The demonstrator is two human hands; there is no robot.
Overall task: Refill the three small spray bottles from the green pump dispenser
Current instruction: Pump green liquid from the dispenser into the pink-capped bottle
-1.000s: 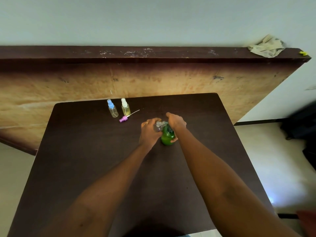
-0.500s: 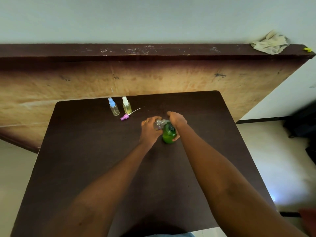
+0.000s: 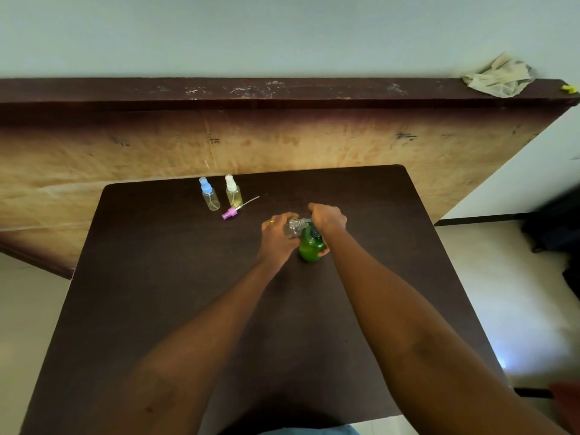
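The green pump dispenser (image 3: 310, 250) stands mid-table. My right hand (image 3: 328, 218) lies over its pump head, thumb curled against the green body. My left hand (image 3: 277, 238) grips a small clear spray bottle (image 3: 294, 227) with no cap, held right at the pump's nozzle. Further back stand a blue-capped spray bottle (image 3: 209, 195) and a white-capped spray bottle (image 3: 233, 192), both upright. A loose pink spray cap (image 3: 233, 211) with its thin dip tube lies beside the white-capped bottle.
The dark brown table (image 3: 157, 293) backs onto a tall wooden board (image 3: 125, 146). A crumpled cloth (image 3: 499, 76) sits on the board's top ledge at the far right. Light floor shows on both sides of the table.
Both hands stay at the dispenser with the clear bottle at the nozzle. The view has shifted slightly; nothing else on the table has moved.
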